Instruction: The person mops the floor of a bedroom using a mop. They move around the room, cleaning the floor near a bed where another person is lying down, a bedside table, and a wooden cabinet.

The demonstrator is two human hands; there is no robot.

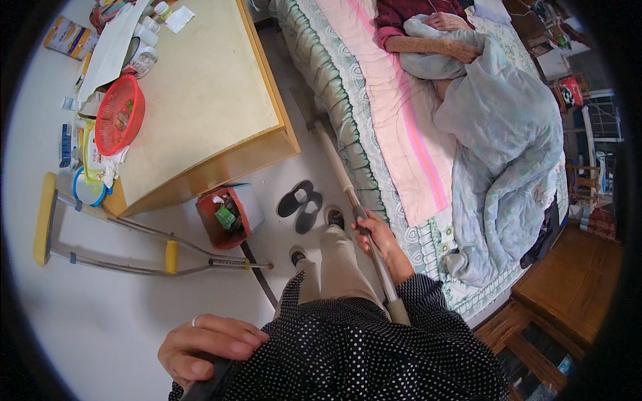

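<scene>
My right hand (375, 234) is wrapped around a long metal pole (382, 273) with pale sleeved sections. The pole runs from beside my waist down to the floor between the bed and the table, where a flat, dim head (302, 103), possibly a mop's, sits in shadow. My left hand (215, 346), a ring on one finger, is at my left side against my dotted top (326, 351). A dark band-like thing (208, 383) shows under its fingers; whether they grip it is unclear. Black slippers (300, 205) lie on the floor ahead of my feet.
A crutch (171, 255) with yellow padding stands at left. Beside the table (200, 100) is a red-rimmed waste bin (203, 213) holding rubbish. A red plastic basket (104, 113) and bottles crowd the tabletop's left side. On the bed (346, 95), a person (426, 47) lies under a quilt (501, 115).
</scene>
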